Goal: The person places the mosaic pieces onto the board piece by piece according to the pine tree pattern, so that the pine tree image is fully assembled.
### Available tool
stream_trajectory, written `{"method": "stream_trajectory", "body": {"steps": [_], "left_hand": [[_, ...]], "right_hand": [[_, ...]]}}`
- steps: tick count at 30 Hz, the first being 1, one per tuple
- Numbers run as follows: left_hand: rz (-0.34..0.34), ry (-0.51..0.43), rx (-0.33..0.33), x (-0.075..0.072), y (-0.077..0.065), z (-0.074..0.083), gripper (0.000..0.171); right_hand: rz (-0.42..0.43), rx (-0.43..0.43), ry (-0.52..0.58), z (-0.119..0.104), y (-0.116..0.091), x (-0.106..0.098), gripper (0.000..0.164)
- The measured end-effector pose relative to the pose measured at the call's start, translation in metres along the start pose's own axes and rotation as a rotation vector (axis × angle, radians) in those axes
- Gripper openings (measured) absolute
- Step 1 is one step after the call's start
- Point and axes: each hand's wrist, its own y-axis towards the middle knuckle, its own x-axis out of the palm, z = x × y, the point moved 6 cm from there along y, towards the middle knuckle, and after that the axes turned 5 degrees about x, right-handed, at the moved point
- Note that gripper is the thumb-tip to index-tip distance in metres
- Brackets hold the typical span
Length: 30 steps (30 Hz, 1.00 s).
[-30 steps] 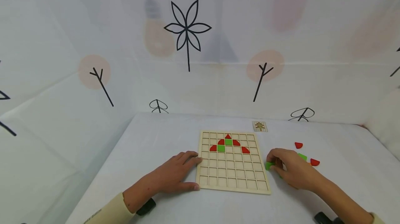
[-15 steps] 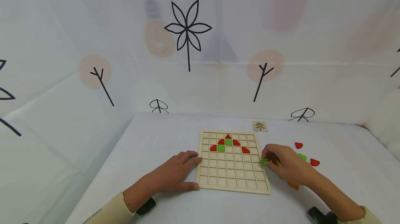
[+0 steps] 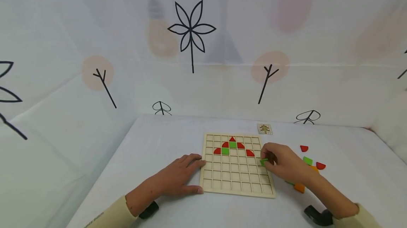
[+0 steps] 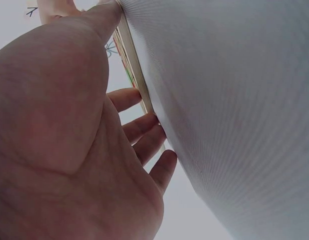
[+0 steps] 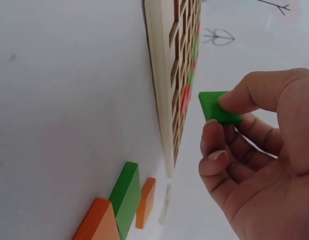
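Note:
A pale wooden grid board (image 3: 227, 176) lies on the table, with several red and green pieces set in its upper cells. My left hand (image 3: 178, 176) rests at the board's left edge, its fingers fairly straight, the fingertips and thumb touching the frame. Over the board's right edge, my right hand (image 3: 287, 162) pinches a green block (image 5: 222, 106) between thumb and fingers. In the right wrist view this block is held up off the table. Among the set pieces are a red triangle (image 3: 232, 139) at the top and a green square (image 3: 225, 151) lower down.
Loose pieces lie right of the board: a red one (image 3: 304, 148), another red one (image 3: 320, 165), a green one (image 3: 307, 161) and an orange one (image 3: 299, 188). A small pattern card (image 3: 264, 129) with a tree lies behind the board.
My right hand has moved left and away from me, carrying the green block from beside the board to over its right edge. The left hand has stayed put.

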Motion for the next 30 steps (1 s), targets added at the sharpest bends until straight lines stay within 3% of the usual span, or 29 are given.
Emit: {"method": "stream_trajectory", "body": {"steps": [11,30], "left_hand": [[-0.005,0.005,-0.006,0.002,0.001,-0.001,0.087],[0.012,-0.004,0.008,0.0,0.0,0.0,0.086]], "right_hand": [[0.001,0.015,0.026,-0.005,0.016,0.003,0.021],[0.021,-0.039,0.074,-0.009,0.045,0.014,0.015]]}}
